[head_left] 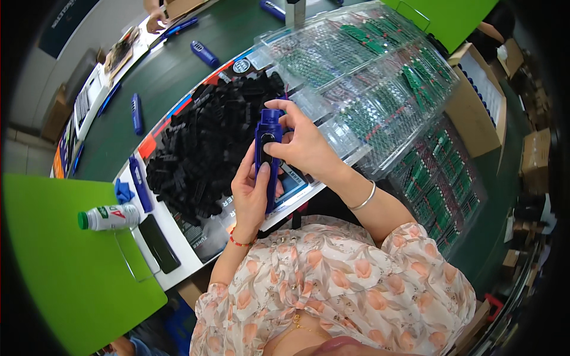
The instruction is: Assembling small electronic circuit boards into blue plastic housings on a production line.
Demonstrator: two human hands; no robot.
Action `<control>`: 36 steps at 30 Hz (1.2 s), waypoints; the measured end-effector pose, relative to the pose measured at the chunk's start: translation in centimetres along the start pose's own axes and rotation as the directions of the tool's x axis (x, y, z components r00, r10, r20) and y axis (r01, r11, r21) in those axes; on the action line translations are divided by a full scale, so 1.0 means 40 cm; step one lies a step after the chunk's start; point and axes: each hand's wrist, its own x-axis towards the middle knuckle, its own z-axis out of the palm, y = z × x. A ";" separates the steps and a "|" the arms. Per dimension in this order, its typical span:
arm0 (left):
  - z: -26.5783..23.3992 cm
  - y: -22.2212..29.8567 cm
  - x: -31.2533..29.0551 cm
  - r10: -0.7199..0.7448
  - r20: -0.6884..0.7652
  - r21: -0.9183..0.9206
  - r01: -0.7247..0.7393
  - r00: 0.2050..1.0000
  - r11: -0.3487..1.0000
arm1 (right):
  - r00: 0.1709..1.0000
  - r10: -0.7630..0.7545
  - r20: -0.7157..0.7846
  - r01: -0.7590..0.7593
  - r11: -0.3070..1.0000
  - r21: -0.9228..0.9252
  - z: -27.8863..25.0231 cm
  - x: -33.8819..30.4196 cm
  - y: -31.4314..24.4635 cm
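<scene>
L hand (pixel 252 185) & R hand (pixel 307 141) both have fingers wrapped round a blue case (pixel 271 123), prob. part-built! Lots unused, apparently: black parts pile (pixel 202 142), w/ circuit boards (pixel 419 88) to its right.

Bright ctr, dark edges poss. blurry

I held my left hand (pixel 248 193) just below the right hand (pixel 309 145), fingers (pixel 244 167) curled and thumb stretched upward. On the right, the index finger (pixel 285 107) arched over while the thumb (pixel 276 149) pointed left. My left forearm (pixel 229 261) rose steeply; the right forearm (pixel 383 210) slanted in from the lower right.
</scene>
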 end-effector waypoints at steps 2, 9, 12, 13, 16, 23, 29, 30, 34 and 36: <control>0.019 0.007 0.007 -0.037 0.006 -0.061 0.037 0.999 0.997 | 0.997 -0.068 -0.030 0.063 0.989 -0.137 -0.036 -0.006 -0.028; 0.027 0.017 0.011 -0.056 0.037 -0.109 0.060 0.998 0.992 | 0.763 -0.462 -0.452 -0.337 0.312 -0.888 -0.589 0.102 -0.039; 0.024 0.016 0.011 -0.076 0.055 -0.125 0.083 0.996 0.989 | 0.728 -0.227 -0.647 -0.662 0.015 -0.750 -0.746 0.099 0.016; 0.020 0.012 0.012 -0.057 0.061 -0.128 0.065 0.996 0.990 | 0.748 -0.211 -0.630 -0.649 -0.032 -0.760 -0.754 0.098 0.029; 0.015 0.024 0.016 -0.091 0.095 -0.264 0.113 0.991 0.958 | 0.763 -0.265 -0.589 -0.629 -0.098 -0.771 -0.779 0.108 0.056; -0.005 0.034 0.019 -0.167 0.039 -0.289 0.171 0.985 0.942 | 0.687 -0.592 -0.422 -0.271 0.330 -0.904 -0.564 0.077 -0.124; -0.029 0.056 0.026 -0.189 0.014 -0.341 0.182 0.982 0.922 | 0.925 -0.276 -0.262 0.285 0.958 -0.004 -0.167 -0.002 -0.141; -0.035 0.058 0.024 -0.187 0.012 -0.344 0.179 0.982 0.922 | 0.933 -0.255 -0.255 0.280 0.958 0.064 -0.126 -0.011 -0.122; -0.046 0.061 0.009 -0.177 -0.010 -0.347 0.163 0.984 0.924 | 0.963 -0.205 -0.177 0.239 0.950 0.202 -0.025 -0.035 -0.049; -0.051 0.067 0.005 -0.173 -0.001 -0.333 0.163 0.985 0.929 | 0.972 -0.187 -0.141 0.210 0.962 0.176 0.000 -0.041 -0.030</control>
